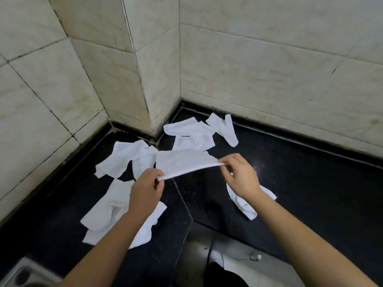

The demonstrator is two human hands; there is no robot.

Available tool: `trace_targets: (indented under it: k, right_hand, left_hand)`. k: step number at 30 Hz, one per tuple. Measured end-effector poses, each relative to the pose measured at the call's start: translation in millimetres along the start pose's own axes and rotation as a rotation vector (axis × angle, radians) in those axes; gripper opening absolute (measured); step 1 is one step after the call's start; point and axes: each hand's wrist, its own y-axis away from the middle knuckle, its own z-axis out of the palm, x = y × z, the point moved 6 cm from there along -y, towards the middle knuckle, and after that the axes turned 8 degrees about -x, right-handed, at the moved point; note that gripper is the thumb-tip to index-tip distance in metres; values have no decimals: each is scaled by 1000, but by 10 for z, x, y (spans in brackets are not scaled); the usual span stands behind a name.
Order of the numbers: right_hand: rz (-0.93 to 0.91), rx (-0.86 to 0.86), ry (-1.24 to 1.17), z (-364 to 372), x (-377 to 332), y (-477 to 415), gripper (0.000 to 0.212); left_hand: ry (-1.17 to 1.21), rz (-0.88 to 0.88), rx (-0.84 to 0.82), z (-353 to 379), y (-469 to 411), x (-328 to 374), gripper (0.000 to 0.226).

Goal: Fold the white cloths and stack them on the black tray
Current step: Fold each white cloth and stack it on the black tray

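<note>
**Between the hands, a white cloth (184, 164) is stretched sideways**

Above the black counter (300, 183), the cloth is pinched at its ends, one by the left hand (148, 185), one by the right hand (239, 176). Its long axis is laid from left to right, so neither hand is nearer. Other loose cloths (107, 210) are scattered beneath; no black tray is seen.
</note>
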Motion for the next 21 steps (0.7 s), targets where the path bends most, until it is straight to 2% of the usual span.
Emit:
trace_targets:
  k: [5,7,8,11,14,16,18,21]
  right_hand:
    - [12,-444,180,878,519,829,19]
    - [-10,-564,220,1095,660,1166,16]
    - [-20,-596,242,1149,710,1296,14]
    - [-31,-606,264,1207,856,1498,11]
    - [-71,-642,269,1207,886,1496,13]
    - [-53,-687,225,1201,880,1405,17]
    - [22,-714,130,1178,883,1246,21]
    - [191,-645,-82,1121,872,927,22]
  left_hand:
    - [-106,-29,-325,786,1130,-453,20]
    - [-162,-7,-408,987,1483,-493,7]
    - [-186,0,-424,1033,1602,-480,10]
    - [-211,-29,-420,1104,1772,-462,28]
    - [-194,-66,-441,1099,1780,-443,28]
    - [-180,-118,-491,1086,1732,-489,21]
    - [-114,-207,-536,1072,1632,-554,14]
    - [44,-389,-477,988,1376,-660,19]
